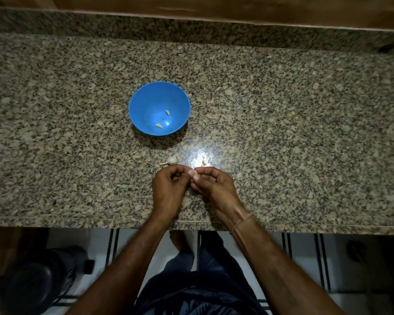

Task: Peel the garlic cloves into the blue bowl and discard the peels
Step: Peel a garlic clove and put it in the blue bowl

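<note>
Speckled granite counter [282, 133], wood strip [214, 7] along the back, tiled floor [305, 258] under the near edge. Dim light, with one glare spot [200, 160] on the stone just beyond the hands.

Left hand [167, 189] and right hand [216, 187] are together near the front edge, fingertips meeting, fingers of both curled. Both pinch a small pale clove [194, 175] between them. It is mostly hidden by the fingers, so I can't tell whether skin is on or off.

Garlic chunk [171, 159] lies on the counter just beyond the left hand's knuckles, not touching them. A thin peel [163, 164] lies beside it on its left.

Bowl [146, 98] is blue, upright, farther back and a bit left of the hands, well apart from them. Two peeled cloves [167, 112] are inside, one near the bottom's right side and the other nearer the front wall, apart from each other.

Thread band [242, 220] on the right wrist. Dark bulky object [39, 280] on the floor at lower left, blurred, can't identify.
</note>
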The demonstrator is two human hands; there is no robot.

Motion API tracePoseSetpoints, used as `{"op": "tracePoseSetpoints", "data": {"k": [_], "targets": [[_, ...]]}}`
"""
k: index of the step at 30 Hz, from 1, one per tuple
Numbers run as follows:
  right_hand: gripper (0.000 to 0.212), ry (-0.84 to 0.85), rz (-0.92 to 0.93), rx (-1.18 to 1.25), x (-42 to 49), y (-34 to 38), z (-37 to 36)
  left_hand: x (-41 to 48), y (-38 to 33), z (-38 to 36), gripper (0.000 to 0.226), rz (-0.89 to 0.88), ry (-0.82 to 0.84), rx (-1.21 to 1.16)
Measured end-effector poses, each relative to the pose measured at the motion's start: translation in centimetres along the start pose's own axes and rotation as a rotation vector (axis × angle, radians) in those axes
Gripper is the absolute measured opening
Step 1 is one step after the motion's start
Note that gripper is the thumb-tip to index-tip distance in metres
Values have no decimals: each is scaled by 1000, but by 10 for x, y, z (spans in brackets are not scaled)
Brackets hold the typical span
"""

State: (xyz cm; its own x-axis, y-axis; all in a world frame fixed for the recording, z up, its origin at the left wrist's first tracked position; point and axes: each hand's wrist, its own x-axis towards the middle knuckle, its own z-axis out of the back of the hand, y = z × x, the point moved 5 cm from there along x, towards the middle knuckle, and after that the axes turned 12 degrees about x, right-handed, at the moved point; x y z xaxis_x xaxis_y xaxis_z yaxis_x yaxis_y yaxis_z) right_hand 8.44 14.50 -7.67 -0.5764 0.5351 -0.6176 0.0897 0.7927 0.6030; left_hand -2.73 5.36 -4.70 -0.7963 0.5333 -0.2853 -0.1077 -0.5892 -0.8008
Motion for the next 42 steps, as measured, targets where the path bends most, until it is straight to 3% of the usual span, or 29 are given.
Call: {"op": "tracePoseSetpoints", "data": {"k": [7,23,30,34,42], "targets": [[11,-22,88,-102,-2,4,3,-3,0,-3,8,38,115,-118],[11,24,273,-327,-1,10,1,-10,-12,6,6,51,-7,-82],[16,-63,46,5,8,0,7,-7,4,-1,7,93,-6,20],[12,-77,29,44,11,4,11,-6,12,-1,7,105,-15,104],[9,-26,223,-273,5,11,11,-1,-4,0,8,-12,-8,88]]}}
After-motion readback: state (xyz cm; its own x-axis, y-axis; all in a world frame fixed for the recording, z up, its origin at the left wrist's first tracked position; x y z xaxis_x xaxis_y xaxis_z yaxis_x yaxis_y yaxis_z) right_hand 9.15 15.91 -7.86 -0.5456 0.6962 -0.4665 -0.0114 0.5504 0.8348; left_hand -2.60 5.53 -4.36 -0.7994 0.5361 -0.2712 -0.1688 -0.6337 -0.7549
